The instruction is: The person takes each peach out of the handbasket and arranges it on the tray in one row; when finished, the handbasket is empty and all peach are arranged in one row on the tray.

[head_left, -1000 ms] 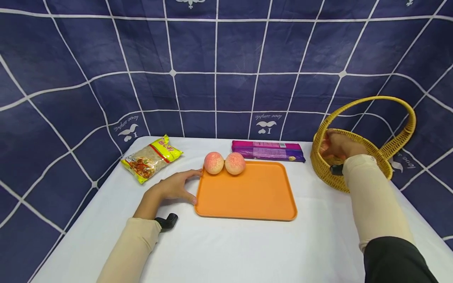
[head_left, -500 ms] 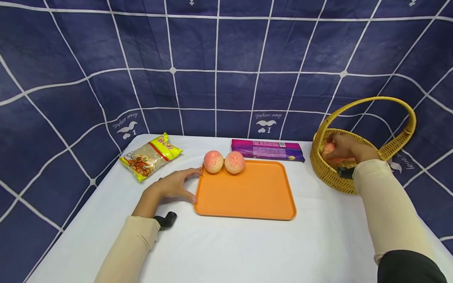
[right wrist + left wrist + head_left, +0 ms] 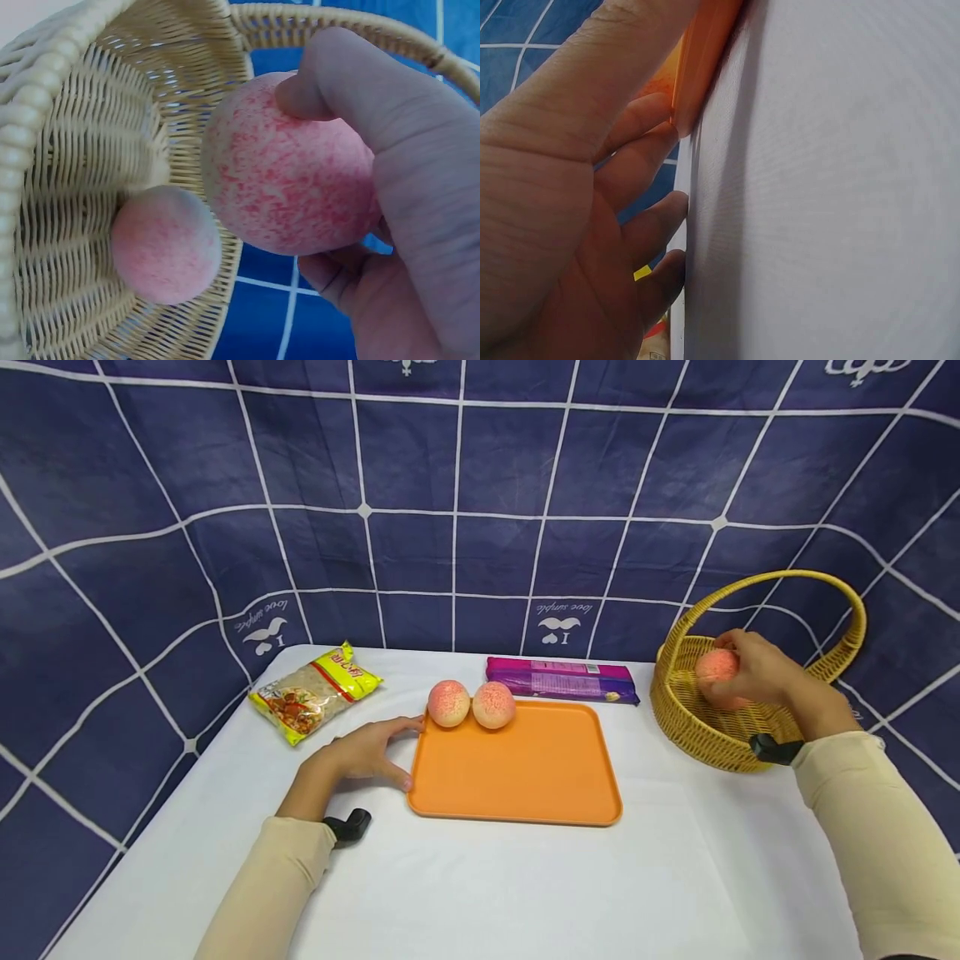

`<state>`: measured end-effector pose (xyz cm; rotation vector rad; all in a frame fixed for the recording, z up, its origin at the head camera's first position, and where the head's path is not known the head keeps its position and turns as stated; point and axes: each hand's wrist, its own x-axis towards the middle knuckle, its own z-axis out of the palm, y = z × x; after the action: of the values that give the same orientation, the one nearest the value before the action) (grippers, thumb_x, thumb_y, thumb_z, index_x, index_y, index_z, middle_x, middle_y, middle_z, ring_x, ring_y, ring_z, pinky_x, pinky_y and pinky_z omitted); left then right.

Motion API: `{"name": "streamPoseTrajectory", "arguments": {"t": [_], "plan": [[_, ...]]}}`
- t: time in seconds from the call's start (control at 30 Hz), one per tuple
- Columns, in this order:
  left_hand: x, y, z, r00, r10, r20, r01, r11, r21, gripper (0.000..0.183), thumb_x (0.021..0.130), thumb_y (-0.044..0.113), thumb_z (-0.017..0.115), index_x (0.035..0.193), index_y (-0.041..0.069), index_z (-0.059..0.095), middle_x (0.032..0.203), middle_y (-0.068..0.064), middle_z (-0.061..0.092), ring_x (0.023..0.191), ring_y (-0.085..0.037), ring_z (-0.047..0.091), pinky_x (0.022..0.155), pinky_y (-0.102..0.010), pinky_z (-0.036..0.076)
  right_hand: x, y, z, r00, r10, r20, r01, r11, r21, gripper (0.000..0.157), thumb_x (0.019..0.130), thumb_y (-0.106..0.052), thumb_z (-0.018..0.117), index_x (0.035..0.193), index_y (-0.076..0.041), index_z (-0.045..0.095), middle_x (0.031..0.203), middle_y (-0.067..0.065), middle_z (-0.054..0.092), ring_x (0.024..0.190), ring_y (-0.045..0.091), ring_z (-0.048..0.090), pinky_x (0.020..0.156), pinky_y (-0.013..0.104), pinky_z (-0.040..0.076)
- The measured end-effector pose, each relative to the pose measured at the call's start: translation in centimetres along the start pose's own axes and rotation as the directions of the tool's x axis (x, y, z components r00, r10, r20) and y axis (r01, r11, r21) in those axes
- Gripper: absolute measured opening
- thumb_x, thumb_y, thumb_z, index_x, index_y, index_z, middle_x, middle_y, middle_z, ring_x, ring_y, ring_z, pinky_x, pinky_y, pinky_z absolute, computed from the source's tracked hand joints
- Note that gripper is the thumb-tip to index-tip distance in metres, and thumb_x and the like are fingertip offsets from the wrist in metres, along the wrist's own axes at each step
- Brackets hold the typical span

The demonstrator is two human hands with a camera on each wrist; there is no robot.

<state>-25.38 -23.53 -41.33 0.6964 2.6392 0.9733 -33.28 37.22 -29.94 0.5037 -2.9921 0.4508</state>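
My right hand (image 3: 767,675) grips a pink speckled peach (image 3: 289,172) between thumb and fingers, inside the upper part of a yellow wicker basket (image 3: 701,745). Lower in the basket lies a second peach (image 3: 166,245), apart from my fingers in the right wrist view. At the left edge of an orange tray (image 3: 517,777), my left hand (image 3: 362,753) rests with thumb and fingers spread, fingertips touching the rim. Two more peaches, a left one (image 3: 448,703) and a right one (image 3: 494,705), sit side by side at the tray's back left corner.
A yellow-ended food bag (image 3: 315,693) lies at the back left of the white table (image 3: 525,893). Behind the tray is a purple package (image 3: 561,681). The basket's tall handle (image 3: 787,575) arches near my right hand. A blue checked cloth (image 3: 495,560) hangs behind.
Reaching low in the basket earlier, my right hand has risen and shifted right with a peach now plainly in its grip. My left hand stays at the tray.
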Motion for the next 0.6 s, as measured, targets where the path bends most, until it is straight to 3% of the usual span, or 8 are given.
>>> {"name": "streamPoseTrajectory", "arguments": {"t": [0.23, 0.43, 0.6], "plan": [[0.0, 0.0, 0.0, 1.000, -0.004, 0.006, 0.004, 1.000, 0.003, 0.097, 0.066, 0.038, 0.096, 0.146, 0.008, 0.051, 0.154, -0.014, 0.045, 0.143, -0.036, 0.037, 0.117, -0.055, 0.027, -1.5, -1.4, -0.5, 0.997, -0.008, -0.079, 0.008, 1.000, 0.002, 0.075, 0.075, -0.026, 0.089, 0.130, 0.007, 0.050, 0.116, 0.029, 0.052, 0.100, 0.043, 0.053, 0.081, 0.056, 0.047], [0.1, 0.0, 0.0, 1.000, 0.000, 0.002, 0.000, 1.000, 0.003, 0.098, 0.066, 0.038, 0.096, 0.146, 0.008, 0.050, 0.154, -0.013, 0.045, 0.143, -0.035, 0.037, 0.118, -0.055, 0.027, -2.1, -4.1, -0.5, 0.986, -0.112, -0.125, 0.112, 0.994, -0.004, 0.070, 0.075, -0.018, 0.088, 0.133, 0.003, 0.054, 0.120, 0.023, 0.056, 0.100, 0.037, 0.054, 0.080, 0.055, 0.052], [0.1, 0.1, 0.0, 1.000, -0.004, 0.003, 0.004, 1.000, -0.003, 0.097, 0.065, 0.037, 0.096, 0.146, 0.009, 0.051, 0.153, -0.013, 0.046, 0.143, -0.035, 0.038, 0.118, -0.055, 0.027, -1.7, -7.0, 0.7, 0.967, -0.206, -0.148, 0.213, 0.977, 0.033, 0.074, 0.073, -0.016, 0.088, 0.136, 0.000, 0.053, 0.124, 0.019, 0.056, 0.102, 0.034, 0.055, 0.082, 0.054, 0.054]]}}
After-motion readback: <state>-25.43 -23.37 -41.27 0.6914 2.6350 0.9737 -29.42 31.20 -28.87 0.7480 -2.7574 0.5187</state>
